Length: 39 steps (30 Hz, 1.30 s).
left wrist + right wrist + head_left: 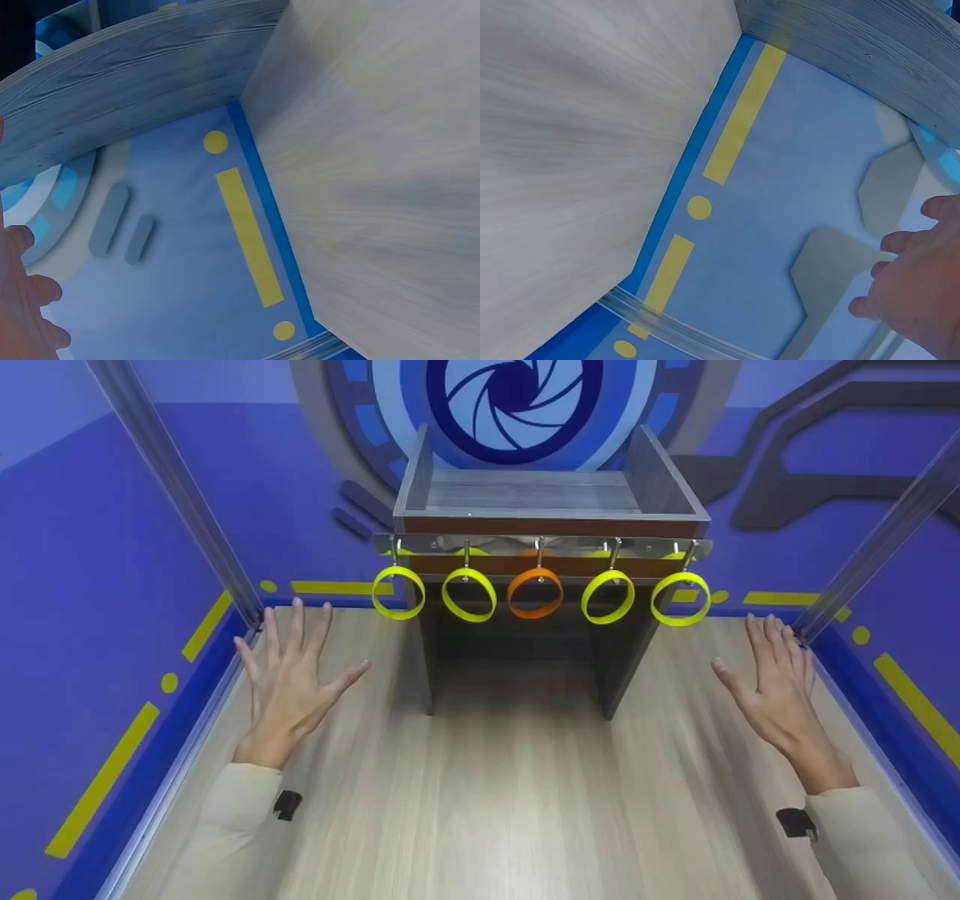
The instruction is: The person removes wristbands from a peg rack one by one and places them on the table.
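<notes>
My left hand (289, 682) is held out with fingers spread at the left of the grey wooden stand (427, 652). On the other side my right hand (780, 690) reaches forward, thumb apart from straight fingers. Neither holds anything. Along the stand's metal rail (502, 544) hang several yellow rings (469, 620) and one orange ring (535, 615) in the middle, each below a metal hook. In the left wrist view some fingertips (45, 291) of the left hand show at the left edge. The right wrist view has the right hand (922, 289) at its lower right.
An open-topped tray (525, 495) forms the top of the stand. Its legs rest on a light wood tabletop (510, 795). Blue printed panels (135, 585) and metal posts (180, 495) enclose the table at the back and sides.
</notes>
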Available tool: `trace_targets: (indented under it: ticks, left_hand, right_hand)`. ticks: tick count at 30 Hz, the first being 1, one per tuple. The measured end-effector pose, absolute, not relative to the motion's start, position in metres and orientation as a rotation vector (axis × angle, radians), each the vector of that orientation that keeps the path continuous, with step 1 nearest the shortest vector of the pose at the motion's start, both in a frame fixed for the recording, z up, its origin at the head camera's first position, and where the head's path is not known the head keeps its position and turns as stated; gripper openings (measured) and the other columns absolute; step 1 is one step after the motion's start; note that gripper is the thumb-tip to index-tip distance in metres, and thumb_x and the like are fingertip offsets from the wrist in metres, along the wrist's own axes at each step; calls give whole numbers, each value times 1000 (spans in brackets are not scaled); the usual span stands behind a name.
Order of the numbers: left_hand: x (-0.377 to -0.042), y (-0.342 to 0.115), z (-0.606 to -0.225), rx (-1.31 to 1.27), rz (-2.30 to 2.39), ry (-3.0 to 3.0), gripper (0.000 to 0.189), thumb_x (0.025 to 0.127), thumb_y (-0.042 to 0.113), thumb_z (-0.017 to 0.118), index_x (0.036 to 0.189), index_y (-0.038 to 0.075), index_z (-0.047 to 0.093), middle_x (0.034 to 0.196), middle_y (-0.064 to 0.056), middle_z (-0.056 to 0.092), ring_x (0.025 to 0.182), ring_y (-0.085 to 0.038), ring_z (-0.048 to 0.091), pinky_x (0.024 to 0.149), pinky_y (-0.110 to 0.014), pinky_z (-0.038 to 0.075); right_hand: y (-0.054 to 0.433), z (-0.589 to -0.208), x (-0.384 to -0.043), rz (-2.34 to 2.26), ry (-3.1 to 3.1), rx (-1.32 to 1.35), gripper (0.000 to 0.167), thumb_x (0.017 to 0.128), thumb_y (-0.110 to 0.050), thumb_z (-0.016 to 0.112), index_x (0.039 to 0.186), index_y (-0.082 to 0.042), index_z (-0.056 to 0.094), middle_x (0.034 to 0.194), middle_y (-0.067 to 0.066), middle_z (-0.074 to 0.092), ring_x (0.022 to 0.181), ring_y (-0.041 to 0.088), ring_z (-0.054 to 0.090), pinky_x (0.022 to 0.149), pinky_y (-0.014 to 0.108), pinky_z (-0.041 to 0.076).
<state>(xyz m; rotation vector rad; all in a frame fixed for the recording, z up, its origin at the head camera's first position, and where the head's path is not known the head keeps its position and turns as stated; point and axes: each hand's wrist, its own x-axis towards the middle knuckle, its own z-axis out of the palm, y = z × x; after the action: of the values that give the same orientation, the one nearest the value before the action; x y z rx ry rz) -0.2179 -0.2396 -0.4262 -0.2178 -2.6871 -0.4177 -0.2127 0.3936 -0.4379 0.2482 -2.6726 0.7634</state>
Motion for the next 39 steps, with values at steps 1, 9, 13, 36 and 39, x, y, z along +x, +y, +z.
trace_targets:
  ticks: [1, 9, 13, 36, 39]
  left_hand:
    - [-218, -239, -424, -219, -422, -2682, 97, 97, 77, 53, 172, 28, 17, 177, -14, 4, 160, -44, -10, 117, -77, -19]
    - [-214, -233, -407, -226, -561, -2619, 99, 96, 75, 58, 171, 23, 20, 177, -11, 7, 162, -40, -2, 121, -73, -17]
    - [-212, -229, -399, -247, -736, -2553, 96, 96, 68, 63, 170, 21, 26, 177, -8, 15, 162, -39, 7, 125, -70, -9]
    - [-218, -213, -381, -342, -1728, -2055, 63, 99, 27, 69, 157, 10, 51, 157, -3, 53, 145, -25, 48, 122, -39, 41]
    - [-218, -211, -381, -349, -1775, -2019, 59, 100, 23, 68, 155, 7, 53, 155, -5, 55, 143, -25, 51, 118, -37, 45]
  right_hand:
    - [393, -438, -213, 779, -2663, 259, 84, 108, -41, 59, 171, -8, 14, 175, 25, 3, 160, 47, -6, 121, 70, -20]
    - [390, -436, -215, 922, -2572, 347, 84, 105, -31, 66, 171, -10, 18, 176, 21, 9, 160, 45, -2, 123, 70, -15]
    - [387, -433, -212, 1090, -2563, 346, 86, 104, -28, 68, 172, -20, 15, 178, 11, 8, 161, 41, -3, 121, 76, -11]
    - [353, -460, -230, 1589, -2413, 359, 65, 100, -14, 77, 159, -10, 49, 158, 13, 52, 139, 17, 57, 107, 19, 49]
    - [349, -465, -232, 1652, -2377, 367, 59, 101, -12, 76, 155, -6, 53, 155, 15, 56, 133, 11, 60, 106, 21, 52]
